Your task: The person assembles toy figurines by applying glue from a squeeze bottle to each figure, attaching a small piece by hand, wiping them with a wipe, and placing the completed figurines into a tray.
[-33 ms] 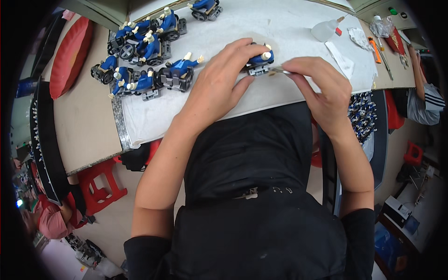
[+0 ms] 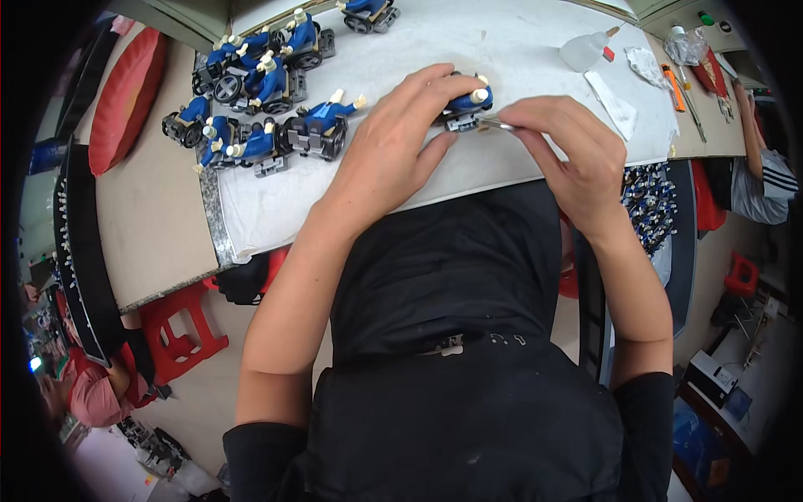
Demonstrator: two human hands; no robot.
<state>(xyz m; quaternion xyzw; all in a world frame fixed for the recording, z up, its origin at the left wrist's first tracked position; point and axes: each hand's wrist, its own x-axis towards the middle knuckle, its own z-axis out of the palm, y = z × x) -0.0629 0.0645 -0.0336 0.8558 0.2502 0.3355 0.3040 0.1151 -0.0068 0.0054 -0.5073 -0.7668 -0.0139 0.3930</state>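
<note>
My left hand (image 2: 381, 159) is closed around a small seated figurine in a blue suit (image 2: 470, 100), on a dark wheeled chair with a grey footrest piece (image 2: 462, 124). Its fingers cover most of the chair. From the right, my right hand (image 2: 581, 159) pinches a thin metal tool that looks like tweezers (image 2: 500, 125). The tool's tip is at the grey piece, beside a small brownish bit; whether it grips anything is too small to tell. Just left of my left hand stands another blue figurine on a wheeled chair (image 2: 322, 125).
Several similar figurines (image 2: 263, 84) crowd the white-covered table (image 2: 468, 171) at the left. At the back right are a squeeze bottle (image 2: 585, 52), a folded white strip (image 2: 611, 105) and an orange cutter (image 2: 672, 88). A red tray (image 2: 125, 105) lies far left; a bin of small parts (image 2: 648, 205) sits right.
The tool's tip has shifted slightly left and up against the grey footrest piece. Both hands and the held figurine have moved only a little.
</note>
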